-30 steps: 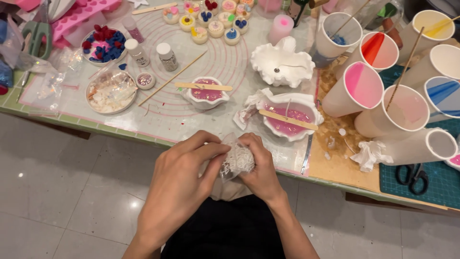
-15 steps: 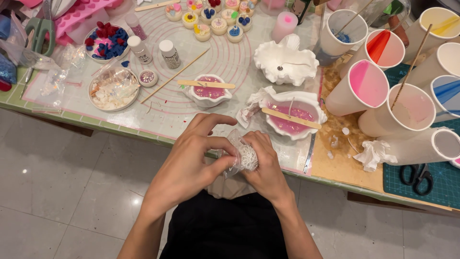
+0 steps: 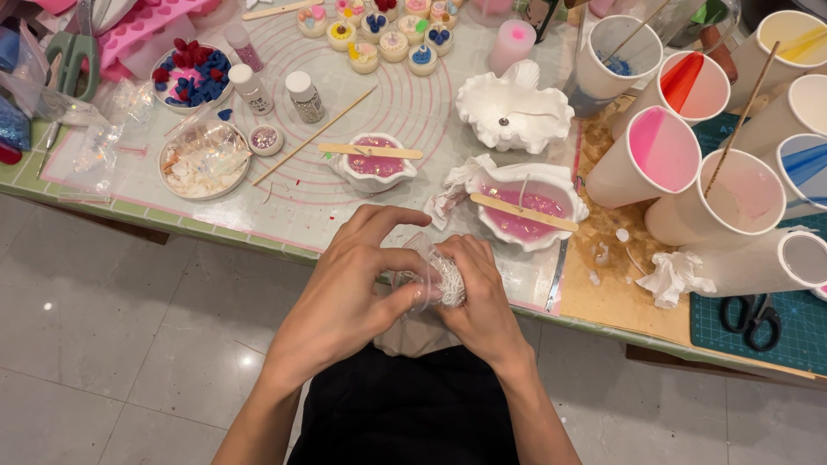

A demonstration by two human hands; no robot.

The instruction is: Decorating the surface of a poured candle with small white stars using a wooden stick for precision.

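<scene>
Clear plastic bag is pinched by fingers of left hand and right hand.

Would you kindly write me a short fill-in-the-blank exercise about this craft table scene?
1. Both hands hold a small clear ____ of white bits.
2. A wooden stick lies across the shell-shaped dish filled with ____ liquid.
3. The black scissors lie on a ____ cutting mat.

Answers: bag; pink; green
</scene>
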